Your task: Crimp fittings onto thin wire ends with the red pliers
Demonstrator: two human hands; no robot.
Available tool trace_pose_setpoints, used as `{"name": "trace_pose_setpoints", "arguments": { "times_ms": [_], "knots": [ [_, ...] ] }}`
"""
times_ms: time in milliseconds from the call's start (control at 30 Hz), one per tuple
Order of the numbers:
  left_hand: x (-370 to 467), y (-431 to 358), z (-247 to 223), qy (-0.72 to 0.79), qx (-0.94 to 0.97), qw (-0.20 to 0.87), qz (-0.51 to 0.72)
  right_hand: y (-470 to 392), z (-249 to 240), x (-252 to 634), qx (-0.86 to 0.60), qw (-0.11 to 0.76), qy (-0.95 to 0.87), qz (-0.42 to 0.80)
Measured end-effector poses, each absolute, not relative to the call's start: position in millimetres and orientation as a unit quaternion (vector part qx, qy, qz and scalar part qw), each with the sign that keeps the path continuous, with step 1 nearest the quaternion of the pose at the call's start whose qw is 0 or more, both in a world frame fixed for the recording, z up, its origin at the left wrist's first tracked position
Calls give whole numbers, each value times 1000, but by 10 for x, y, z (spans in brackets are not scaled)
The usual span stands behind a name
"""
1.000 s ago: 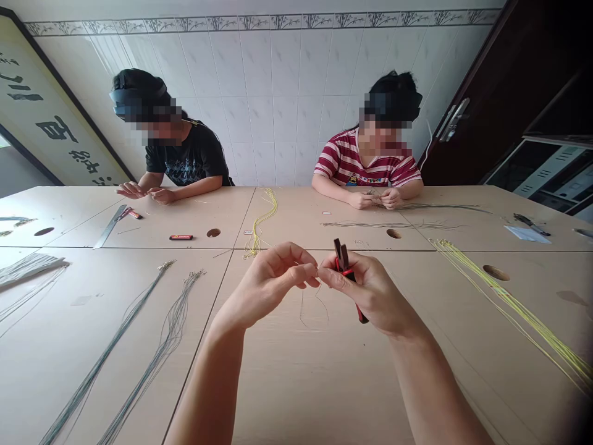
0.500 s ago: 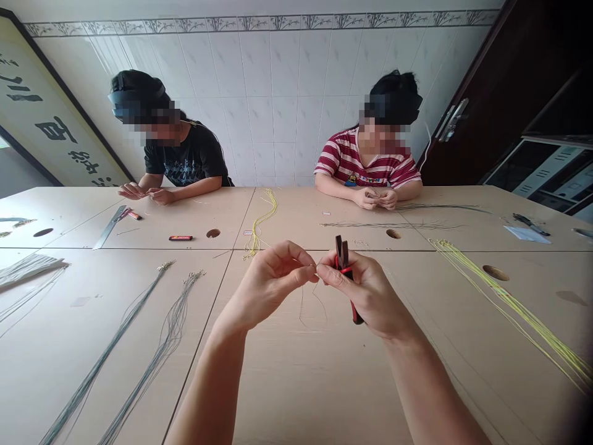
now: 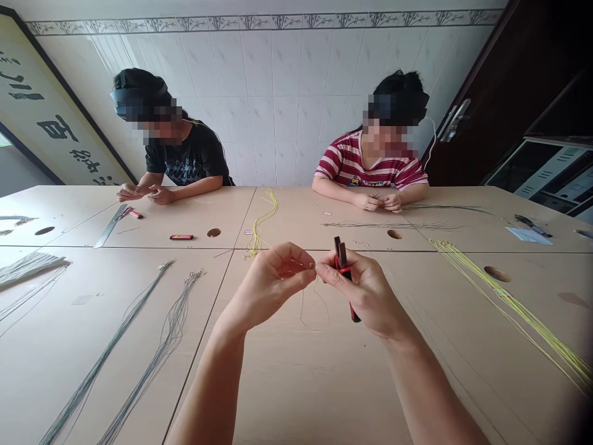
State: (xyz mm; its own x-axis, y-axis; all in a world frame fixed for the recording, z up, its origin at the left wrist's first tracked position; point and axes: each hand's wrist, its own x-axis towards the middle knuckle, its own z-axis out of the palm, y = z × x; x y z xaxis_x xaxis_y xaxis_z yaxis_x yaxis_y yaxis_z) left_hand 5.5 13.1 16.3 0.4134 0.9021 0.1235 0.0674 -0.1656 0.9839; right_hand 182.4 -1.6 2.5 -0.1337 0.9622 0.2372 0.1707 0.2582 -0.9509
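Observation:
My left hand (image 3: pixel 281 272) is closed in a pinch, thumb against forefinger, on a thin cord (image 3: pixel 327 304). The cord dangles below the fingertips in a loose loop. Fingertip to fingertip with it, my right hand (image 3: pixel 356 278) also pinches at the cord's end. Pliers (image 3: pixel 343 254) with dark jaws and red-and-black handles are tucked in the right palm, jaws pointing up and slightly apart. Whatever small piece sits between the fingertips is too tiny to make out.
Grey-green cord bundles (image 3: pixel 152 352) lie at left, yellow cords (image 3: pixel 500 287) at right and another yellow bundle (image 3: pixel 265 216) ahead. A ruler (image 3: pixel 110 227) and a red-black marker-like stick (image 3: pixel 181 237) lie beyond. Two co-workers (image 3: pixel 185 154) sit opposite, handling small things.
My hands stay nearly in place, fingertips together. The pliers have turned slightly in my right hand, and the dangling cord has swung a little. The co-workers' hands have shifted slightly.

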Motion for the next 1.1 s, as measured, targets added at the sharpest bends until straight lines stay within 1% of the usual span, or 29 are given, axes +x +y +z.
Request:
{"name": "trace_pose_setpoints", "arguments": {
  "times_ms": [233, 500, 700, 1100],
  "knots": [
    [57, 115, 203, 391, 674, 483, 401, -36, 98, 1852, -452, 467, -635, 417],
    [52, 114, 204, 380, 660, 497, 416, -16, 49, 1866, -448, 467, -639, 416],
    [54, 94, 238, 380, 662, 504, 405, -21, 67, 1862, -456, 457, -635, 424],
    [62, 101, 219, 392, 658, 498, 407, -19, 55, 1857, -458, 457, -649, 400]
  ]
}}
